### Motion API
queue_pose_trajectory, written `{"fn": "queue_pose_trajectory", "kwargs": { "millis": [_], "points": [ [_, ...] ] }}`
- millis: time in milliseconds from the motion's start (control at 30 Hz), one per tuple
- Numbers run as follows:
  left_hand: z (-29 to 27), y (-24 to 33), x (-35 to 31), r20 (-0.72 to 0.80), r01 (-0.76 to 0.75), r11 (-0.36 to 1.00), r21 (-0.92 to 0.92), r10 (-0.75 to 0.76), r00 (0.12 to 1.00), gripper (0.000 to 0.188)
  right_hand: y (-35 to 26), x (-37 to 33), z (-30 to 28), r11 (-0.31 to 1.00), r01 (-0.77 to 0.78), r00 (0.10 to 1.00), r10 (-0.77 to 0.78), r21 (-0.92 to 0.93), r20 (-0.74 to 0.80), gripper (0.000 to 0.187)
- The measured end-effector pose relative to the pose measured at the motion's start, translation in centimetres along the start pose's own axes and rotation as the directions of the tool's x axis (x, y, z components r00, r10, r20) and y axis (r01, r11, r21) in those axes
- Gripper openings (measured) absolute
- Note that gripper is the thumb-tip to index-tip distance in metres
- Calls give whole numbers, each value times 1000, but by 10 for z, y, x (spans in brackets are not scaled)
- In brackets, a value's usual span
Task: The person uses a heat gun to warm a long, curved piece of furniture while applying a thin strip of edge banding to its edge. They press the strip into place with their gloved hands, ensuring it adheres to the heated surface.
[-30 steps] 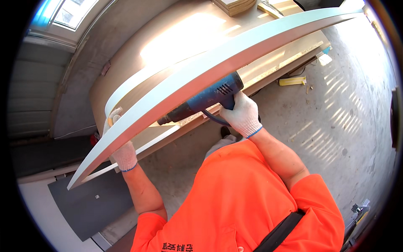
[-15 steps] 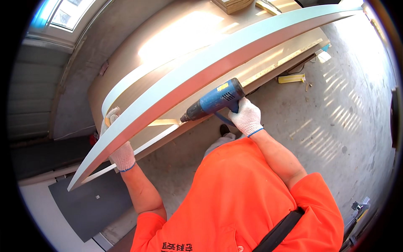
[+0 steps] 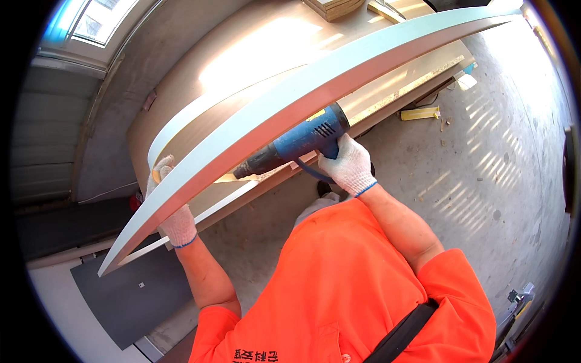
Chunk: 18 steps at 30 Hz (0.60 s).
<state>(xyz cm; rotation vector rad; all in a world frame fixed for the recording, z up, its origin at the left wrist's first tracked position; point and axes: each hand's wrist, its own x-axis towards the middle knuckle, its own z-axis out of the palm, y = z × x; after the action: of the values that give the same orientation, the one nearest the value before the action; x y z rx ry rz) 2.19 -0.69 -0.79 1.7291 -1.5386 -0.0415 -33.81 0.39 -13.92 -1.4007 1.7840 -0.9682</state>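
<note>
My gloved right hand (image 3: 350, 166) is closed around the handle of a blue heat gun (image 3: 305, 138), its dark nozzle pointing left under a long curved board (image 3: 242, 128). The board has a pale face and a reddish edge, and it slants from lower left to upper right. Fingers of my gloved left hand (image 3: 179, 227) wrap the board near its lower-left end, with the tips showing over its far side and the middle of the hand hidden behind it. By the nozzle lies a short yellowish strip (image 3: 225, 178), partly hidden.
Behind the board stretches a broad brown worktop (image 3: 175, 97) with a thinner curved white strip (image 3: 200, 107) on it. Stacked wooden pieces (image 3: 330, 7) sit at its far edge. A yellow object (image 3: 420, 113) rests on the concrete floor. A dark grey panel (image 3: 130, 296) is at lower left.
The heat gun and my right hand have moved left and slightly in, so the nozzle is now further under the board. My left hand and the board have barely moved.
</note>
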Motion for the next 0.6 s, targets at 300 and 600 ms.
{"fn": "queue_pose_trajectory", "kwargs": {
  "millis": [300, 600],
  "points": [
    [8, 26, -7, 14, 11, 989, -146, -9, 1000, 29, -42, 4, -17, 999, -3, 1000, 2, 41, 12, 40],
    [6, 31, -9, 35, 10, 993, -114, -7, 999, 26, -40, 0, -17, 1000, 7, 1000, -7, 18, 2, 41]
  ]
}}
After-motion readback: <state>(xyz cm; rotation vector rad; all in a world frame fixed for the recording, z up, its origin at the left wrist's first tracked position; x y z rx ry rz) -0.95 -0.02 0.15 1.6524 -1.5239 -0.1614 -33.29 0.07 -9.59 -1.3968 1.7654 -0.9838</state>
